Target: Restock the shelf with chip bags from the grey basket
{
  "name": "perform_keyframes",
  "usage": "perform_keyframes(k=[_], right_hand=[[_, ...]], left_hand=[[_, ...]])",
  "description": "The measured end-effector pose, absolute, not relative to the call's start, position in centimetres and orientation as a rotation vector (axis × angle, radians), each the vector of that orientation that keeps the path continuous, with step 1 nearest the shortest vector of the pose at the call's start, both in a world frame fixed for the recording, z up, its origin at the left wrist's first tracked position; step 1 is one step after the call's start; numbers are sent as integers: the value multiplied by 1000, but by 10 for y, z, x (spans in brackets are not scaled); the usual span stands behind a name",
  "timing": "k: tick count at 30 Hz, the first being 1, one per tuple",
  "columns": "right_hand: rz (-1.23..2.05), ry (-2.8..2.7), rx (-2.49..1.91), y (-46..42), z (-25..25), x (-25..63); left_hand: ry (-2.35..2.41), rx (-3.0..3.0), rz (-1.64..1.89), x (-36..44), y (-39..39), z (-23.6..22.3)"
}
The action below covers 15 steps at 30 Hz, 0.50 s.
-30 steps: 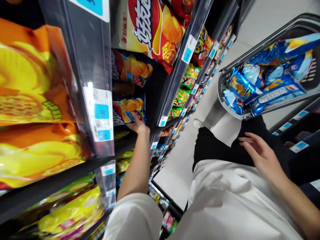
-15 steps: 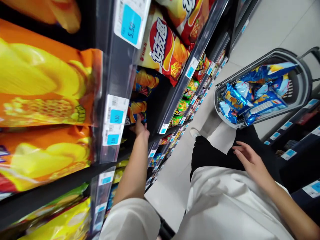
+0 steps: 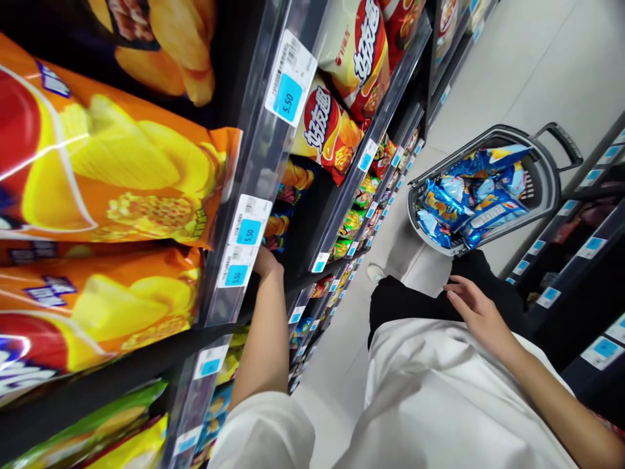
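My left hand (image 3: 267, 262) reaches into the shelf beside a blue and orange chip bag (image 3: 275, 233). Its fingers are hidden behind the shelf edge with its price labels (image 3: 243, 241), so its grip cannot be seen. My right hand (image 3: 472, 309) hovers over my thigh with fingers spread, holding nothing. A grey shopping basket (image 3: 544, 189) sits on the floor ahead of my knee. It holds several blue chip bags (image 3: 467, 197).
Orange chip bags (image 3: 112, 176) fill the near shelf at left. Red and yellow chip bags (image 3: 336, 117) hang above my left hand. More snack shelves (image 3: 361, 215) run down the aisle. Another dark shelf (image 3: 581, 260) with blue price tags stands at right. Pale floor tiles (image 3: 532, 71) lie between.
The view has tilted and pulled back. My left hand has gone deeper behind the shelf edge, hiding its fingers. My right hand stays spread near my thigh.
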State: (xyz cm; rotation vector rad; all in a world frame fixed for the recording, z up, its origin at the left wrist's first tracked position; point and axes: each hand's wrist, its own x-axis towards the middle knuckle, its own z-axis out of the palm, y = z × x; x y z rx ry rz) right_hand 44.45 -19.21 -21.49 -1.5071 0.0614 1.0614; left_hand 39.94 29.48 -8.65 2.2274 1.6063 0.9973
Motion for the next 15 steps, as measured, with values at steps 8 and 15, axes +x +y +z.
perform_keyframes(k=[8,15], right_hand=[[1034,108,-1499,-190,-213,436],[1033,70,-1508,-185,-209,438]], left_hand=[[1637,2191,983,409,295,-85],[1704,2262,975,393,289,-91]])
